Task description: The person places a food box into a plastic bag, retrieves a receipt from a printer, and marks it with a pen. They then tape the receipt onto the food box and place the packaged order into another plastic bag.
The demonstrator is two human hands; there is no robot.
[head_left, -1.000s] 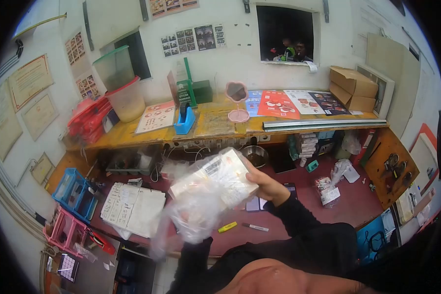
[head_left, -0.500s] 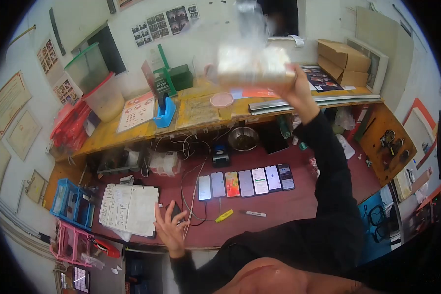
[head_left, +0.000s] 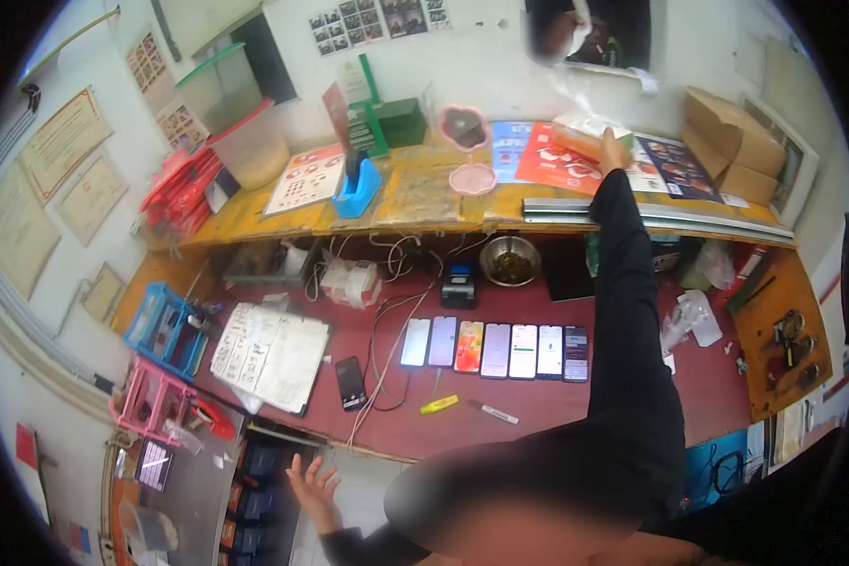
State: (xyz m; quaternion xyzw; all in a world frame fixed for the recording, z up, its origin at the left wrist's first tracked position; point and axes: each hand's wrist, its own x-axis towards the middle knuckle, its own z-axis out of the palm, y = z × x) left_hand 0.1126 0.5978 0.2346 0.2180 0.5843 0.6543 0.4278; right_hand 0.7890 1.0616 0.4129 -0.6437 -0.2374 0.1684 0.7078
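Now the plastic-wrapped package [head_left: 575,143] is over the red printed sheet [head_left: 542,168] on the yellow shelf [head_left: 415,196], its markings blurred. The right hand [head_left: 616,151] is at its right end; whether it grips cannot be told. Around it, the blue sheet [head_left: 510,151], dark sheet [head_left: 679,172] and green sign [head_left: 366,130] bear unreadable print. Below, on the table [head_left: 561,398], seven phones [head_left: 495,351] form a row; left of them, the clipboard's [head_left: 274,354] handwriting is illegible. The left hand [head_left: 314,491], fingers loosely spread, is free beyond the near edge.
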